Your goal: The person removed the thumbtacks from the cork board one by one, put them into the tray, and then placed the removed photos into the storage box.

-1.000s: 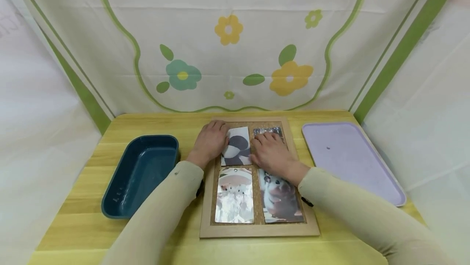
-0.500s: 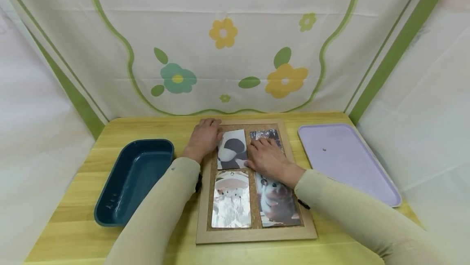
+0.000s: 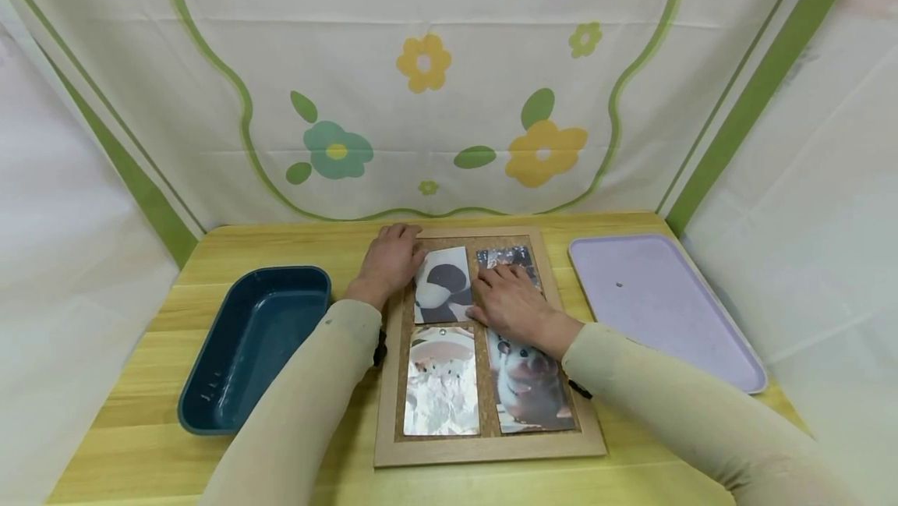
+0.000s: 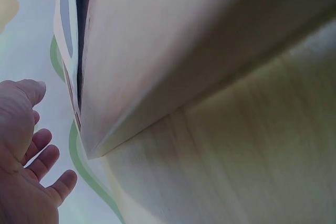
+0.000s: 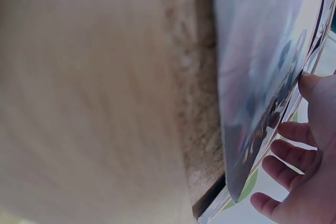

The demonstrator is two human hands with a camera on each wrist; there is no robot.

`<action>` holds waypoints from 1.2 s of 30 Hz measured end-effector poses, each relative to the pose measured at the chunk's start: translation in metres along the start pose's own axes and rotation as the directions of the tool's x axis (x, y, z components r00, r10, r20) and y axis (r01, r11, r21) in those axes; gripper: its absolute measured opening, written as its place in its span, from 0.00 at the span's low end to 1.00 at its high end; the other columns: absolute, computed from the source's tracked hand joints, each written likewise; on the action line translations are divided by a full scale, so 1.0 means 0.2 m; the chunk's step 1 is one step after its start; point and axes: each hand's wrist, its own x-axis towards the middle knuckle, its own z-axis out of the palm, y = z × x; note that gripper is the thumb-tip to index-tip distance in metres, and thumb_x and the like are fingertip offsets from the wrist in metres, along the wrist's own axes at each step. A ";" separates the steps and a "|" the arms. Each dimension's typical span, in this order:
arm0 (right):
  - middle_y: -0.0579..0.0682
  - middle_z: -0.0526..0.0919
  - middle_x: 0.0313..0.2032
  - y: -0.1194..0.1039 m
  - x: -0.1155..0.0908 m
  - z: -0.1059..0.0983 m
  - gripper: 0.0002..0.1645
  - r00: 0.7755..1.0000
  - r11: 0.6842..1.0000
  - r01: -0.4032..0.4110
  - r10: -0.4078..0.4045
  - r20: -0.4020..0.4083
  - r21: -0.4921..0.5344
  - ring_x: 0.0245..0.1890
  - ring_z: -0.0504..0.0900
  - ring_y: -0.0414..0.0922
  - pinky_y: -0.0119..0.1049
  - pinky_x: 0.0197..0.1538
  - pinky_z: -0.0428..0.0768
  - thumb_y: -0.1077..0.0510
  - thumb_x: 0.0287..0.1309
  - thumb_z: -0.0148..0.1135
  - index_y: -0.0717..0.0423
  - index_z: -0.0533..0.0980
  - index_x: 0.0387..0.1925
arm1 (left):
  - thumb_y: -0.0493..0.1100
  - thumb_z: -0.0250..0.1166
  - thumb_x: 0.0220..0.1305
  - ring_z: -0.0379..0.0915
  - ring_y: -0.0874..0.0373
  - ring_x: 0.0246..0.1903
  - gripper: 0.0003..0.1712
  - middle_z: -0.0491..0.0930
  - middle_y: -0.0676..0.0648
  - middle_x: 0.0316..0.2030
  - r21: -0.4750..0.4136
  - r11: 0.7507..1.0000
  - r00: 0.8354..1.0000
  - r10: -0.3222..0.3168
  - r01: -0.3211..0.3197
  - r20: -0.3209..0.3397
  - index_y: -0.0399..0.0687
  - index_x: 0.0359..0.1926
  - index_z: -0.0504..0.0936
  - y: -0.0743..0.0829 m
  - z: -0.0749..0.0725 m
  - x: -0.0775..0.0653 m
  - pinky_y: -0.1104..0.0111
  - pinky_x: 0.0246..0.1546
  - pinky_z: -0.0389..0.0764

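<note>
In the head view a wood-framed cork board (image 3: 491, 451) lies on the table with several photo cards on it. My left hand (image 3: 389, 264) rests at the frame's upper left, beside a black-and-white card (image 3: 445, 299). Over the upper right card (image 3: 505, 256) lies my right hand (image 3: 512, 299), covering much of it. Below are a shiny card (image 3: 442, 385) with a round pin at its top and a furry animal card (image 3: 533, 393). The left wrist view shows relaxed fingers (image 4: 44, 161) beside the frame edge. Bent fingers (image 5: 283, 171) reach the glossy card's edge in the right wrist view.
A dark teal bin (image 3: 263, 334) stands left of the board, near the left sleeve (image 3: 302, 397). To the right lies a shallow lilac tray (image 3: 659, 303) with a small dark spot in it. A flowered curtain (image 3: 435, 116) hangs along the table's far edge.
My left hand has slid slightly left, showing more of the black-and-white card's left side. My right hand stays on the upper right card. The whole head view has shifted a little.
</note>
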 end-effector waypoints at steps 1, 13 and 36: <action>0.54 0.82 0.59 0.00 0.00 0.00 0.30 1.000 1.000 0.002 -0.002 0.001 -0.001 0.59 0.79 0.55 0.56 0.65 0.75 0.34 0.76 0.56 0.54 0.81 0.56 | 0.52 0.58 0.81 0.63 0.39 0.73 0.30 0.69 0.39 0.73 0.002 1.000 1.000 0.002 -0.002 0.000 0.46 0.76 0.69 0.00 0.00 0.00 0.44 0.72 0.70; 0.54 0.82 0.58 0.00 0.01 0.00 0.30 1.000 0.999 0.017 -0.017 0.005 -0.027 0.60 0.78 0.55 0.57 0.66 0.74 0.34 0.76 0.55 0.54 0.82 0.55 | 0.51 0.58 0.81 0.64 0.38 0.73 0.30 0.69 0.38 0.73 -0.015 1.000 1.000 0.012 -0.012 0.011 0.46 0.76 0.69 0.00 0.00 0.01 0.44 0.72 0.69; 0.54 0.82 0.58 -0.02 0.01 -0.02 0.29 1.000 1.000 0.019 -0.019 0.015 -0.022 0.60 0.78 0.55 0.56 0.69 0.73 0.36 0.78 0.53 0.54 0.81 0.57 | 0.52 0.50 0.84 0.71 0.41 0.69 0.30 0.70 0.39 0.73 -0.545 0.820 0.984 -0.159 0.176 0.078 0.43 0.77 0.68 0.00 -0.09 0.07 0.46 0.68 0.74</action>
